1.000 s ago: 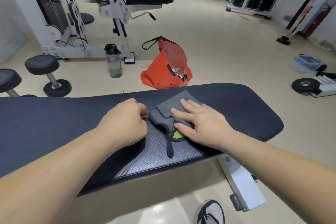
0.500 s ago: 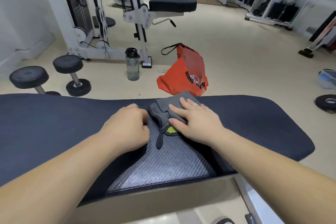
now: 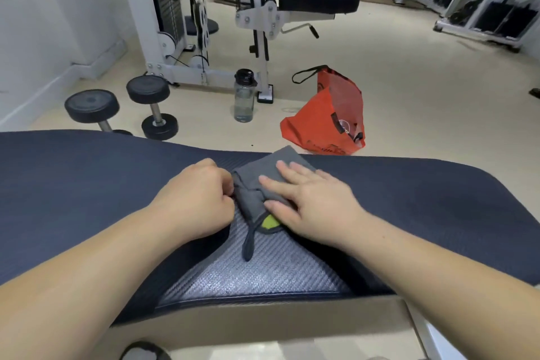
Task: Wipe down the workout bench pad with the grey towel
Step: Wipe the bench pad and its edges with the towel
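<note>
pressing grey towel (image 3: 263,181) flat on dark bench pad (image 3: 87,184), right hand (image 3: 315,202) spread, left hand (image 3: 198,196) pinching its edge, beige gym floor (image 3: 409,96)

Grey towel (image 3: 263,175) with lime patch, navy woven-texture bench pad (image 3: 87,184), orange bag (image 3: 318,123)

Both forearms and hands (image 3: 309,202) are bare: no sleeves, watch or rings.

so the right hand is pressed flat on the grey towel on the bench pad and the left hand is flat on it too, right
Not quite. The head view shows the right hand flat on the folded grey towel on the dark textured bench pad, but the left hand is curled into a fist, pinching the towel's left edge.
</note>
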